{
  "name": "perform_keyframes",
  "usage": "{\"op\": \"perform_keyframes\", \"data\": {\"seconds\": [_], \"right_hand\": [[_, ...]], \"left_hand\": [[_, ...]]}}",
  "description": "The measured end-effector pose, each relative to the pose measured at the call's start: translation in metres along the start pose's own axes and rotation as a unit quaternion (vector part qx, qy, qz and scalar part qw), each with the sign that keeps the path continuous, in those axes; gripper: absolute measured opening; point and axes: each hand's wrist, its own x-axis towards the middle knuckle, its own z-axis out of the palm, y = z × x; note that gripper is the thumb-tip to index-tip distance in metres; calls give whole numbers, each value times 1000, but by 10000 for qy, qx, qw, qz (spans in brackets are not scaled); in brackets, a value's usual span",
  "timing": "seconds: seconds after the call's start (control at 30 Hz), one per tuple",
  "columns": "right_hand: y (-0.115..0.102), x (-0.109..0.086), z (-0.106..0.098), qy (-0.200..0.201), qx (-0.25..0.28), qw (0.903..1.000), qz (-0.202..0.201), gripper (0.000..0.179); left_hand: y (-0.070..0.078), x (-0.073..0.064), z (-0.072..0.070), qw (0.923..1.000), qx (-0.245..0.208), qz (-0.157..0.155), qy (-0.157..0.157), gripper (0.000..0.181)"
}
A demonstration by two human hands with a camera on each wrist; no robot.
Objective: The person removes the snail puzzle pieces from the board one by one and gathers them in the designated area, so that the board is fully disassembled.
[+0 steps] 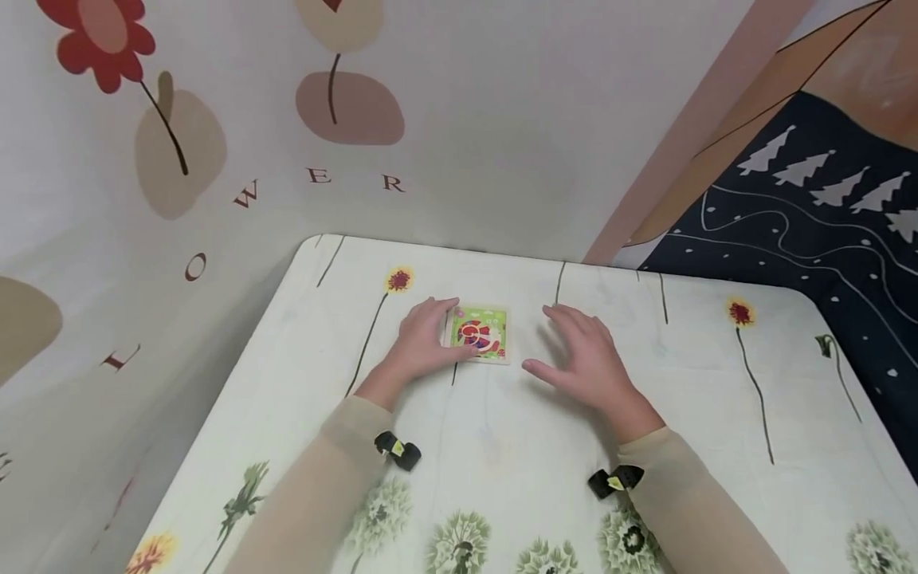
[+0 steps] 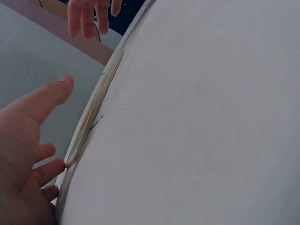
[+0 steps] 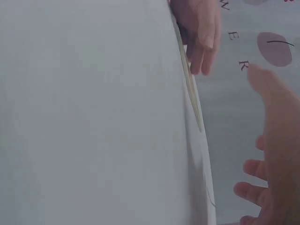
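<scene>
A small square wooden puzzle board (image 1: 492,316) with a red spiral-shelled snail on green lies flat on the table. My left hand (image 1: 425,339) is at its left side, the thumb extended over its lower part. From the left wrist view, a fingertip of the left hand (image 2: 23,140) meets the near corner of the puzzle board (image 2: 96,104), while the thumb stands apart above it. To the right of the board, my right hand (image 1: 591,363) hovers with fingers spread, holding nothing and not touching the board. The right wrist view shows the board's thin edge (image 3: 191,86).
A white cloth with printed flowers covers the table (image 1: 495,430). Behind it hangs a pale curtain (image 1: 488,175) with letters and flower shapes. At the right is a dark printed cloth (image 1: 774,207) with white trees. Black bands with small devices sit on both wrists.
</scene>
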Motion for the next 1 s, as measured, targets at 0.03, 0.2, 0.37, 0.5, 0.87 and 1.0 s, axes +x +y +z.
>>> {"op": "perform_keyframes", "data": {"seconds": [0.03, 0.2, 0.37, 0.5, 0.87, 1.0], "right_hand": [[-2, 4, 4, 42, -13, 10000, -36, 88], [-13, 19, 24, 162, 66, 9998, -21, 81], [-20, 28, 47, 124, 140, 9996, 216, 77], [-26, 35, 61, 38, 111, 9994, 321, 75], [-35, 56, 79, 116, 305, 9981, 514, 54], [-40, 68, 89, 257, 495, 9963, 646, 45]], "left_hand": [[-2, -1, 1, 9999, 77, 5, 65, 99], [-9, -4, 9, 9972, 637, 228, 323, 105], [-13, -7, 16, 9905, 1174, 597, 389, 103], [-14, -7, 17, 9890, 1261, 615, 468, 104], [-9, -3, 20, 9871, 1346, 676, 542, 102], [-9, -5, 16, 9877, 1324, 624, 549, 102]]}}
